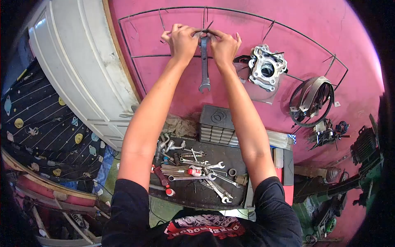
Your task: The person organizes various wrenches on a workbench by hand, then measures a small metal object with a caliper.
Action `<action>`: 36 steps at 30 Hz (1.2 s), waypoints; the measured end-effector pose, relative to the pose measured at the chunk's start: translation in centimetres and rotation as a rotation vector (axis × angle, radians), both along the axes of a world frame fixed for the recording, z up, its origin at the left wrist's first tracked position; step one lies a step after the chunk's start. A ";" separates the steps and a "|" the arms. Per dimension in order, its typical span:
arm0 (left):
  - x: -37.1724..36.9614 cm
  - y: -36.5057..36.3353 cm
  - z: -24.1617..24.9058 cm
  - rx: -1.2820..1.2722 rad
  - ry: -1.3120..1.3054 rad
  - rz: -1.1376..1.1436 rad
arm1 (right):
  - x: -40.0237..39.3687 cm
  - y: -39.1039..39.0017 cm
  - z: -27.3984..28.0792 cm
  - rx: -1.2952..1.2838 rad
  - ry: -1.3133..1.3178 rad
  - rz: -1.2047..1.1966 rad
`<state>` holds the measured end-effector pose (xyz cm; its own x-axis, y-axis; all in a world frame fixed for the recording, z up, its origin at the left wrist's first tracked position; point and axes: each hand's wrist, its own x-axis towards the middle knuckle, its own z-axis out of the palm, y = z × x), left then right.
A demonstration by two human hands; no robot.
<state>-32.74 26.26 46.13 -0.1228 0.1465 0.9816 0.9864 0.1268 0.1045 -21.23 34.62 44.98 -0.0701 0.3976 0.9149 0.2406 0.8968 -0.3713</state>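
Both arms are raised in front of me, toward the wire rack on the pink wall. A combination wrench [204, 61] hangs upright between my hands, its open jaw pointing down. My left hand [183, 43] pinches the upper ring end from the left, some of its other fingers curled loosely. From the right, my right hand [224, 47] has its thumb and fingertips closed at the same end. A dark wire hook [210, 25] pokes up between the fingertips. The fingers partly hide where ring and hook meet.
The wire rack [234, 8] carries hooks, a metal engine cylinder block [267, 68] and a looped drive belt [310, 101]. Below, the dark workbench [185, 197] holds several wrenches [216, 187], sockets and a small drawer cabinet [214, 117]. A white door [82, 53] stands left.
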 end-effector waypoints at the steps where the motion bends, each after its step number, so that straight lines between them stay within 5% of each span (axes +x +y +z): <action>1: 0.1 -0.1 -0.2 0.000 0.001 -0.001 | 0.0 0.2 -0.1 0.000 0.001 -0.001; 9: 0.5 0.1 -1.3 -0.031 -0.233 -0.005 | -0.2 1.0 -0.6 -0.002 -0.010 -0.013; 36: 1.8 1.2 -1.1 0.035 -0.302 -0.064 | 0.6 1.4 0.0 -0.028 0.029 0.084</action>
